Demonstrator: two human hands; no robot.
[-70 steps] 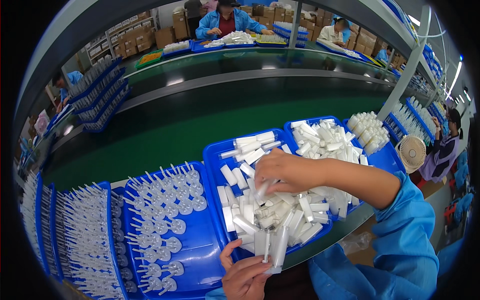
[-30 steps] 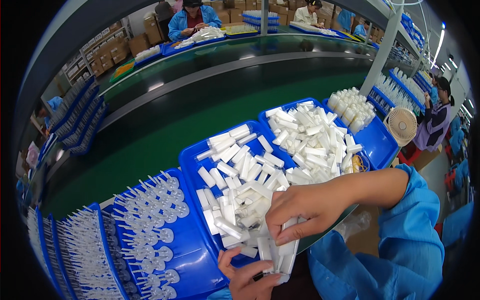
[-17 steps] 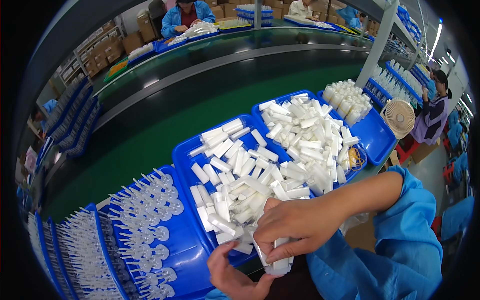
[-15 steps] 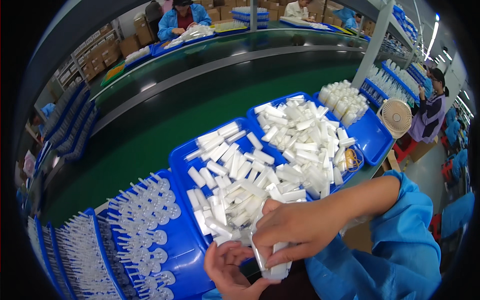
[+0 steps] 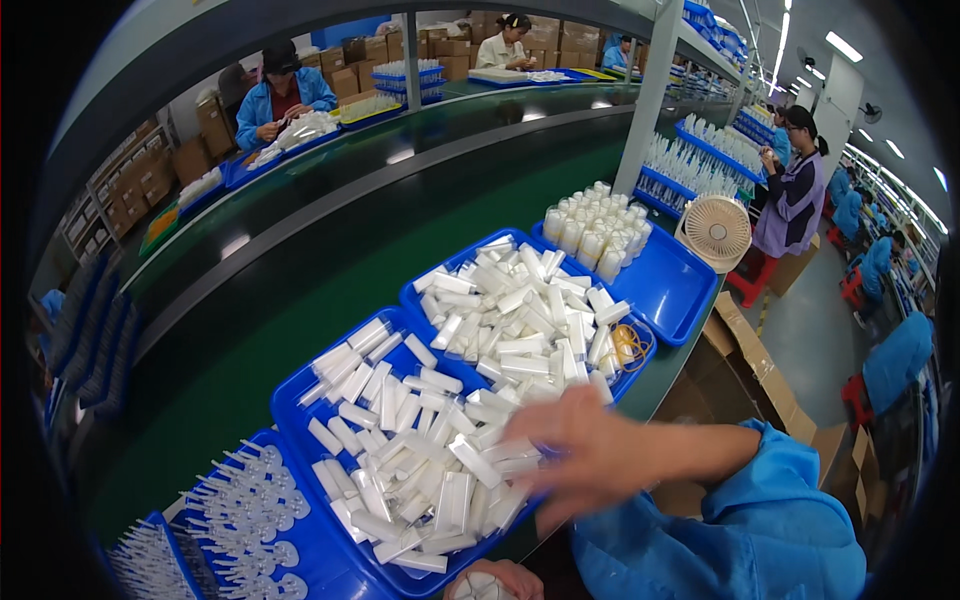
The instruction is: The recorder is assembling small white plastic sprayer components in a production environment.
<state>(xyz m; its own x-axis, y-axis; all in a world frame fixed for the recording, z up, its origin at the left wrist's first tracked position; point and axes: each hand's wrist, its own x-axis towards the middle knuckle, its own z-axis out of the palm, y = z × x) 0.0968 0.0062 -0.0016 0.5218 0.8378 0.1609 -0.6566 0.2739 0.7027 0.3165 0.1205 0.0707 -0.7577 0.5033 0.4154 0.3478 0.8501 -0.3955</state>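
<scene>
My right hand (image 5: 590,450), smeared by motion, is over the right edge of a heap of white oblong pieces (image 5: 440,500), some in clear plastic; whether its fingers hold anything cannot be made out. The heap fills a near blue tray (image 5: 292,415). At the lower edge, my left hand (image 5: 518,578) is closed round a bundle of white pieces (image 5: 478,588), seen only in part. A second blue tray (image 5: 412,298) beyond holds more white pieces (image 5: 510,310), with orange rubber bands (image 5: 628,345) at its right corner.
To the left stand blue trays of clear stemmed parts (image 5: 250,520). Toward the far right are a blue tray (image 5: 675,290) with upright white bottles (image 5: 598,228), and a beige fan (image 5: 715,230). An open cardboard box (image 5: 750,360) lies right of the bench. Co-workers sit across the green belt (image 5: 230,310).
My right hand has left the piece it gripped beside my left hand and swung up over the heap. My left hand sits lower, mostly out of view. The view has turned right.
</scene>
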